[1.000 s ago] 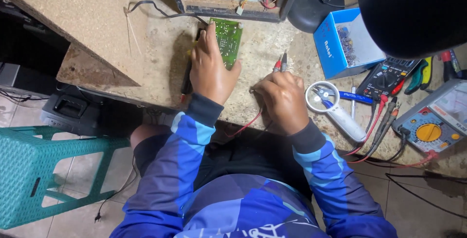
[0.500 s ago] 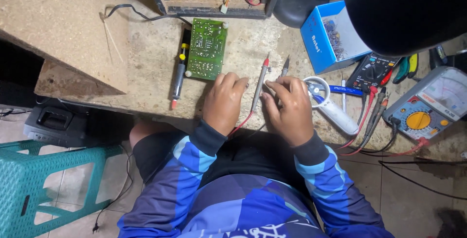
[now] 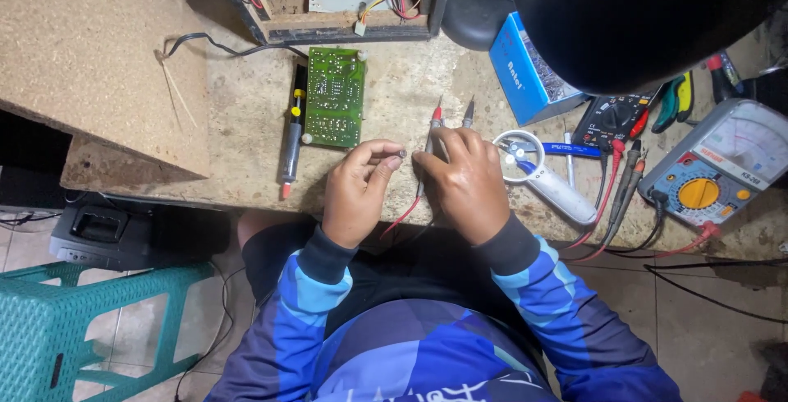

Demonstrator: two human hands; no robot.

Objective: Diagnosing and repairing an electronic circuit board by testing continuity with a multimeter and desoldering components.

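Left hand (image 3: 355, 192) pinches small dark component (image 3: 400, 154) at fingertips, above table (image 3: 394, 98) edge; right hand (image 3: 464, 180) grips red and black test probes (image 3: 447, 119), tips pointing away; risk: tiny part slips from pinch, drops off edge to floor

The left hand (image 3: 355, 192) has left the green circuit board (image 3: 335, 96) — it now pinches a small part (image 3: 401, 154) beside the right hand (image 3: 464, 180).
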